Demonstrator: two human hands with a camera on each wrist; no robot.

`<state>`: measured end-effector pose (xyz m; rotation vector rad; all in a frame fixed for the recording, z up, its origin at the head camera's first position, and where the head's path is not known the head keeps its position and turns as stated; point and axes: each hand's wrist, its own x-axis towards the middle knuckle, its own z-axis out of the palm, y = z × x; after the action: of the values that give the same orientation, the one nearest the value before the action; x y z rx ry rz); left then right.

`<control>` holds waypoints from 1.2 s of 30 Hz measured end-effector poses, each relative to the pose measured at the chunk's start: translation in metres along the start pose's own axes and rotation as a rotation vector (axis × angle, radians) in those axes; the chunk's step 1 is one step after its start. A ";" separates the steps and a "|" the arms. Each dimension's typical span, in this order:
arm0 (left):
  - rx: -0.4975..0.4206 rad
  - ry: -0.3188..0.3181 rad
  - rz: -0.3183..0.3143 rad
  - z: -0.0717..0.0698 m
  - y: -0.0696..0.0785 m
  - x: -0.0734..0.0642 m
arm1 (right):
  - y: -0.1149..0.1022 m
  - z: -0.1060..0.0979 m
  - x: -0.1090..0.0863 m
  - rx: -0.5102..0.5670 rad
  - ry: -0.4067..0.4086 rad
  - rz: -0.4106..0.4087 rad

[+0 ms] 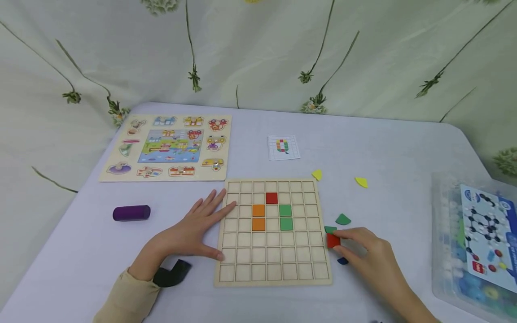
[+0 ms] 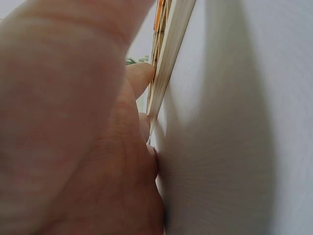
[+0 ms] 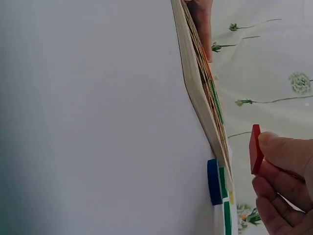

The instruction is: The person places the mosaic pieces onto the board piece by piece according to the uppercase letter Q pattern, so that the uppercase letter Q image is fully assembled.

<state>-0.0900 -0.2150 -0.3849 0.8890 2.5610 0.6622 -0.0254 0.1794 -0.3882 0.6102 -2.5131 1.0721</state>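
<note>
L hand (image 1: 194, 231) is spread, thumb & index at the grid board's (image 1: 273, 283) 9 o'clock edge, prob. to steady it. R hand (image 1: 372, 255) pinches a red tile (image 1: 333, 241) by its edges, just off the board's 3 o'clock side; prob. keeps faces free. Pattern card (image 1: 284, 148) at 12 o'clock, prob. for quick ref. Box label (image 1: 486, 242), far 3 o'clock: molecule pics, text too small to read.

L slv. (image 1: 126, 299) lt. beige, plain, long.
</note>
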 end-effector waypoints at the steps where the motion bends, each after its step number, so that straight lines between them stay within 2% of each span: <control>1: 0.000 0.001 0.000 0.000 0.000 0.000 | -0.003 0.002 0.005 0.022 0.000 0.000; 7: 0.001 0.001 0.003 -0.001 0.000 -0.001 | -0.024 0.024 0.033 0.119 -0.028 0.054; 10: -0.007 0.000 0.003 0.000 0.000 -0.001 | -0.032 0.039 0.042 0.173 -0.053 0.017; 14: -0.005 0.001 0.005 0.000 0.000 -0.001 | -0.037 0.056 0.048 0.220 -0.075 -0.036; 19: 0.005 0.003 0.000 0.000 0.000 -0.001 | -0.042 0.069 0.050 0.261 -0.117 -0.019; 26: -0.006 -0.003 -0.014 -0.001 0.001 0.000 | -0.046 0.077 0.048 0.222 -0.209 -0.004; 36: -0.005 -0.003 -0.016 -0.002 0.003 0.000 | -0.049 0.083 0.045 0.154 -0.222 0.018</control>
<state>-0.0894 -0.2142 -0.3817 0.8667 2.5599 0.6614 -0.0505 0.0758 -0.3930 0.7901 -2.6427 1.2778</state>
